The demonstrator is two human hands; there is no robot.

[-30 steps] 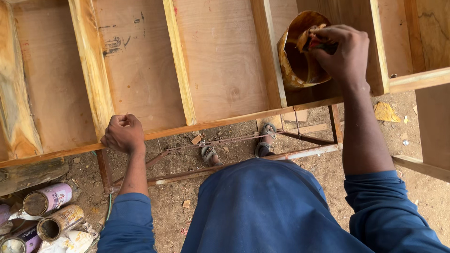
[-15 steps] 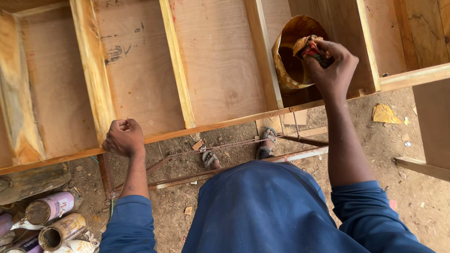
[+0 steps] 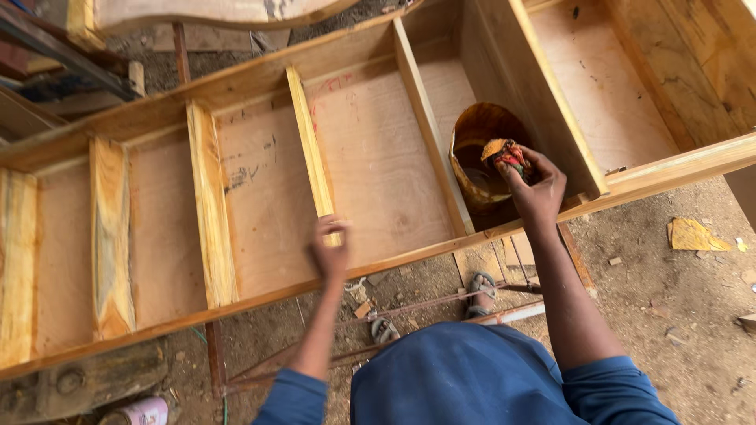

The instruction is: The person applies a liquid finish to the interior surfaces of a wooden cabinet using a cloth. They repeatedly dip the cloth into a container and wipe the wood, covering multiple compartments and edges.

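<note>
A rag (image 3: 510, 154) is gripped by the right hand (image 3: 534, 189) over the tin (image 3: 480, 153); excess is best wrung off first. A slat (image 3: 311, 153) near the frame's (image 3: 409, 256) front edge is clasped by the left hand (image 3: 329, 248).

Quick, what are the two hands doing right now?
Left hand: closed around the near end of a wooden divider slat.
Right hand: closed on a stained rag, over the brown bowl.

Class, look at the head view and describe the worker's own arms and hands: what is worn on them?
Both arms wear blue sleeves pushed up near the elbows, leaving forearms bare. The left hand and right hand are bare: no gloves, and no rings, watch or bands are visible.
</note>
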